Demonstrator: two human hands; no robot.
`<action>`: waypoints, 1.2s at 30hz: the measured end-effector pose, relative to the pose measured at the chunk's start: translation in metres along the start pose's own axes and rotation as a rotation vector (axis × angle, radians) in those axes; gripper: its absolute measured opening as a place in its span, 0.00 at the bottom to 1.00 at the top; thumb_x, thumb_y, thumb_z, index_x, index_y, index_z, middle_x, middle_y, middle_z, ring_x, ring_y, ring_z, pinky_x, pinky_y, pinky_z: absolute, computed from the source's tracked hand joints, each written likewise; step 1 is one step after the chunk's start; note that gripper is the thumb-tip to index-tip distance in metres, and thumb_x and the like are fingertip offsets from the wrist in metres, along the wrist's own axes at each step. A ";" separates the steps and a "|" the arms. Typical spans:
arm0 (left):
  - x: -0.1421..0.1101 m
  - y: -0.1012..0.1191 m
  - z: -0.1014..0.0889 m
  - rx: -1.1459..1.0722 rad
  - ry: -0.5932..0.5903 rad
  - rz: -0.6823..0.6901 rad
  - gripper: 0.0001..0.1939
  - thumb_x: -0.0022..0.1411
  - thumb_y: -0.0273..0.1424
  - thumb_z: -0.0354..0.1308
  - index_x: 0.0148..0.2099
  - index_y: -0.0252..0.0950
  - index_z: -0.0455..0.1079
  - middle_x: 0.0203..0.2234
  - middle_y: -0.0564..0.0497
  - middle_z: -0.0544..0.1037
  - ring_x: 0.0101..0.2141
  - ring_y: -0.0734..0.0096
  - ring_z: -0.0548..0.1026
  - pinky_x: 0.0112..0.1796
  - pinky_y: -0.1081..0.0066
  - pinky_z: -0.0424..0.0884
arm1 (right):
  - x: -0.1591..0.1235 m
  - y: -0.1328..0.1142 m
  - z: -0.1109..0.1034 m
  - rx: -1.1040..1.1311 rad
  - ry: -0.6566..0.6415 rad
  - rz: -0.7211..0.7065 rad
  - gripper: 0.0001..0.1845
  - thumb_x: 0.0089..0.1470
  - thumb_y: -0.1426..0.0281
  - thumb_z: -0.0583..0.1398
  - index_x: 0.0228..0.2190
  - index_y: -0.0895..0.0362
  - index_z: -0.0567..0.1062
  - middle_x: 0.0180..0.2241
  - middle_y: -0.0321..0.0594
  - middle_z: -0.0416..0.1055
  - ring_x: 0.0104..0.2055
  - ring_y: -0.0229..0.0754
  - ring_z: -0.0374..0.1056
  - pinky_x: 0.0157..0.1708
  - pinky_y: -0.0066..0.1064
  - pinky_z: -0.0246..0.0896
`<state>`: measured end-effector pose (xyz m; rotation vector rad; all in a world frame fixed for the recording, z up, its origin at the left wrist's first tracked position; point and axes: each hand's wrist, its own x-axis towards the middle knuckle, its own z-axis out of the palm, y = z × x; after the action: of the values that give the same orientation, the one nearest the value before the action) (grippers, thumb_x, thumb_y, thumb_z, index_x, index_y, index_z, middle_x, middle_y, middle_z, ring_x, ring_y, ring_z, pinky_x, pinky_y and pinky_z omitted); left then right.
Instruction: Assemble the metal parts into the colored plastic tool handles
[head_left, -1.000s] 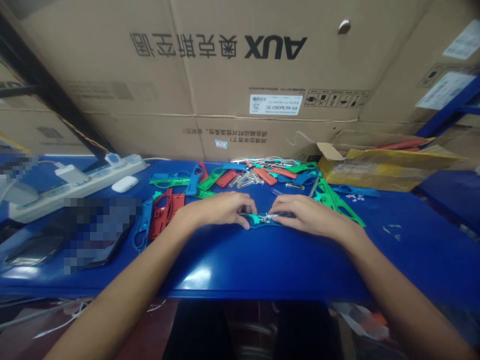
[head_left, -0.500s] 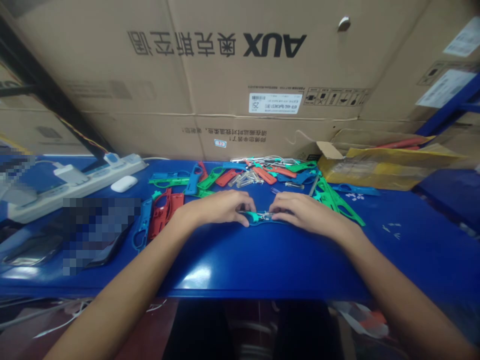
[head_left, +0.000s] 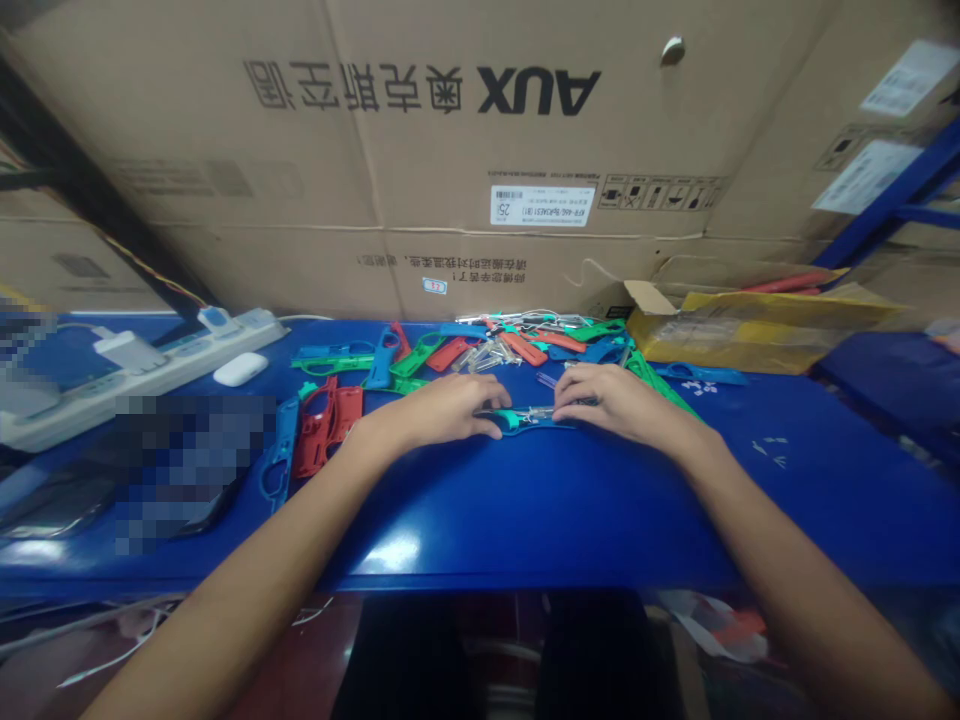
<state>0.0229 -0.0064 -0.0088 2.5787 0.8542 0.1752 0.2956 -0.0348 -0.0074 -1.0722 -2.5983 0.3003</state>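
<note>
Head view: left hand [head_left: 466, 402] and right hand [head_left: 607, 400] pinch one blue shell [head_left: 534, 429] between them, tabletop [head_left: 480, 525] center.
Shell ends: hidden by two hands; contents blurred.
Pile [head_left: 523, 347]: overlapping, uncountable.
White case [head_left: 241, 369]: one.
Carton [head_left: 315, 205]: cut off above.

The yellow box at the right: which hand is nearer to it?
The right hand; it is left of the yellow box and closer to the person. The left hand is farther left.
</note>
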 end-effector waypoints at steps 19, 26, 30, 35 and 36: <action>-0.016 -0.020 -0.029 -0.028 -0.025 -0.014 0.12 0.67 0.37 0.57 0.42 0.35 0.79 0.39 0.47 0.81 0.38 0.67 0.77 0.41 0.69 0.69 | -0.003 0.014 -0.003 0.050 -0.024 0.020 0.15 0.64 0.60 0.59 0.32 0.53 0.82 0.36 0.41 0.77 0.40 0.44 0.71 0.42 0.36 0.63; -0.011 -0.021 -0.023 -0.047 -0.021 0.007 0.11 0.64 0.36 0.58 0.39 0.36 0.79 0.36 0.48 0.81 0.36 0.68 0.77 0.39 0.70 0.69 | 0.000 0.014 -0.001 0.089 -0.025 0.057 0.12 0.63 0.63 0.60 0.32 0.55 0.81 0.36 0.42 0.76 0.40 0.45 0.70 0.43 0.38 0.64; -0.011 -0.019 -0.023 -0.019 -0.035 -0.046 0.11 0.64 0.36 0.58 0.39 0.37 0.79 0.36 0.49 0.82 0.36 0.69 0.77 0.37 0.72 0.68 | 0.000 0.015 0.001 0.100 -0.038 0.067 0.10 0.62 0.65 0.60 0.32 0.55 0.80 0.35 0.41 0.75 0.40 0.43 0.70 0.42 0.36 0.63; -0.014 -0.016 -0.022 0.043 -0.027 -0.087 0.08 0.63 0.34 0.60 0.40 0.38 0.79 0.38 0.50 0.81 0.36 0.70 0.76 0.35 0.73 0.66 | -0.002 0.014 0.002 0.118 -0.022 0.043 0.11 0.63 0.63 0.60 0.32 0.56 0.77 0.38 0.41 0.73 0.43 0.44 0.68 0.44 0.37 0.63; -0.014 -0.016 -0.022 0.043 -0.026 -0.079 0.08 0.63 0.34 0.59 0.40 0.38 0.79 0.38 0.50 0.81 0.37 0.69 0.76 0.36 0.73 0.66 | -0.003 0.014 0.001 0.125 -0.022 0.034 0.11 0.63 0.62 0.60 0.32 0.55 0.77 0.38 0.41 0.73 0.44 0.44 0.69 0.45 0.38 0.63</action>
<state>-0.0023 0.0046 0.0045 2.5759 0.9585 0.1005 0.3063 -0.0268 -0.0132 -1.0757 -2.5451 0.4786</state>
